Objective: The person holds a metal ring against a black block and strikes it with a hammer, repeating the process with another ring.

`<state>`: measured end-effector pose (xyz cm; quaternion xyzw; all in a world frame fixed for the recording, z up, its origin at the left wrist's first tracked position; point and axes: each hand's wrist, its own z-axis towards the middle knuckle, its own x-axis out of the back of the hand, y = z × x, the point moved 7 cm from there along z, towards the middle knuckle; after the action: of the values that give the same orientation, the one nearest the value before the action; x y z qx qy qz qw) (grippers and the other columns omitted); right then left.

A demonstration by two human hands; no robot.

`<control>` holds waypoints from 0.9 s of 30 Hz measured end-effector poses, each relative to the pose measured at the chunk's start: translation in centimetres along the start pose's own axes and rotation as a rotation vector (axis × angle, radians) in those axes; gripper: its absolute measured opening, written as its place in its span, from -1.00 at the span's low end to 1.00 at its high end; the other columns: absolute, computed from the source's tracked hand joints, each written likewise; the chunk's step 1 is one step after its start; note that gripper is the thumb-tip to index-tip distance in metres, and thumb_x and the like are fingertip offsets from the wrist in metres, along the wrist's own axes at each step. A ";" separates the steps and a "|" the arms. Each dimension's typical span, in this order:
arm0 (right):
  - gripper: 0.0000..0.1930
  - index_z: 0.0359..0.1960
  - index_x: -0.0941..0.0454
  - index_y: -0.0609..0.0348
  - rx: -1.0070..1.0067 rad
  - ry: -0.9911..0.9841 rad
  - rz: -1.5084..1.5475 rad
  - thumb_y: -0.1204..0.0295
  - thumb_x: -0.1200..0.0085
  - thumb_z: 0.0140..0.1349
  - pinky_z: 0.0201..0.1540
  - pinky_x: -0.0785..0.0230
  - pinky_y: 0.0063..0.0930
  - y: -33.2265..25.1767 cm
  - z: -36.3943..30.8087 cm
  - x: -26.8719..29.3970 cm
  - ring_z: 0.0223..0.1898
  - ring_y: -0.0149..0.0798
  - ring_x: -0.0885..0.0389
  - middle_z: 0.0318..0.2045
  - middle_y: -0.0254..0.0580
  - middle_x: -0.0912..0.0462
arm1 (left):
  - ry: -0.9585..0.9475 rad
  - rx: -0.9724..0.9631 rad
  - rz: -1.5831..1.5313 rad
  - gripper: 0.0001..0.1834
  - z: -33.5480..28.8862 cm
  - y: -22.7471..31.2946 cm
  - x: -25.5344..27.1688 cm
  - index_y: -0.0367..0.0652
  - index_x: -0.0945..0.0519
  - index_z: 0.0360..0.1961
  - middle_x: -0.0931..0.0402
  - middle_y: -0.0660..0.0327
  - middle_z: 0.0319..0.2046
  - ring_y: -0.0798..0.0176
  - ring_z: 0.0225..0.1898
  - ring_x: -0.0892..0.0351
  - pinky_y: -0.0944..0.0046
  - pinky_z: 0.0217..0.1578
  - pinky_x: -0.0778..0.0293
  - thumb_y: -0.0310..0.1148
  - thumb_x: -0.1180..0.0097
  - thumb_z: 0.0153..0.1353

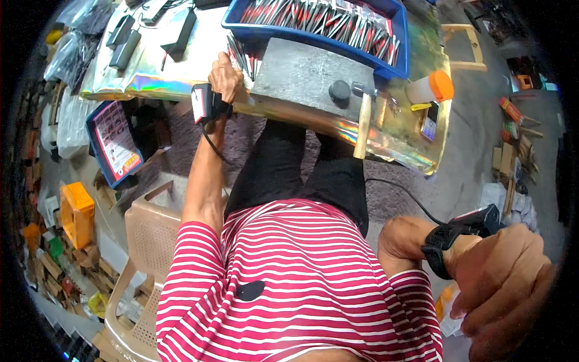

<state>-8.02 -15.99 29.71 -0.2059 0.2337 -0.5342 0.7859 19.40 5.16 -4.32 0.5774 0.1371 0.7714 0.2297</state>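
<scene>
My left hand [227,79] is at the near edge of the table, fingers bent and pressed together. Whatever may be under its fingers is hidden. Beside it lies a small bunch of thin dark rods [247,63] with red parts, left of a grey metal plate [295,72]. Raised close to the camera at the lower right, my right hand [500,283] has its fingers curled downward and slightly blurred. Its palm is out of sight. On the plate's right side stand a round black piece [339,92] and a hammer [363,123], its wooden handle overhanging the table edge.
A blue tray [313,36] full of similar rods stands behind the plate. An orange-lidded container [431,88] and a phone [429,123] are at the table's right. Dark boxes [178,33] lie at the far left. A plastic chair [151,235] stands left of me.
</scene>
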 end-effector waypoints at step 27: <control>-0.79 -0.76 -0.43 0.12 -0.002 0.047 -0.077 0.62 0.04 -0.02 -0.79 -0.31 -0.72 -0.4 -0.5 0.2 -0.81 -0.50 -0.41 -0.78 -0.29 -0.48 | 0.014 -0.032 -0.010 -0.77 -0.3 1.4 0.1 -0.33 -0.29 -0.35 -0.34 -0.14 -0.52 -0.14 -0.52 -0.40 0.01 -0.50 -0.36 -0.50 0.11 -0.11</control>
<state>-8.57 -16.32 29.57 -0.2031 0.2446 -0.5687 0.7586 18.86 4.04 -3.65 0.5676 0.1293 0.7763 0.2417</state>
